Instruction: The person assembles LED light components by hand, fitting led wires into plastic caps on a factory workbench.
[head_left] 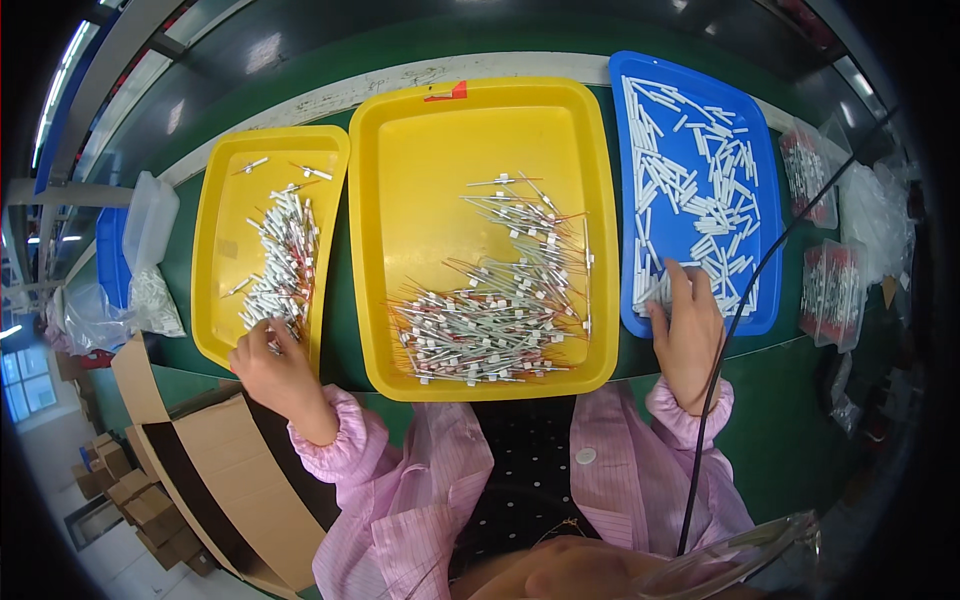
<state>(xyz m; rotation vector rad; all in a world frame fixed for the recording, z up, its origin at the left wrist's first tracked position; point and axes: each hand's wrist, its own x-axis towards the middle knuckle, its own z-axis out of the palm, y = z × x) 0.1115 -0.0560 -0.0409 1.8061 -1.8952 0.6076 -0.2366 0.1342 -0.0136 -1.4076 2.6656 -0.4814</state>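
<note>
The left hand (272, 365) is curled over the near end of the small yellow tray (222, 240), its fingertips pinched among the white sleeved parts (283, 265) piled there — whether one is actually gripped cannot be told. The right hand (688, 335) is laid loosely spread in the blue tray (764, 200), fingers resting on the white tubes (700, 190). Both pink-sleeved forearms are angled outward from the body. Between them sits the large yellow tray (420, 180), heaped with wired parts (500, 310).
</note>
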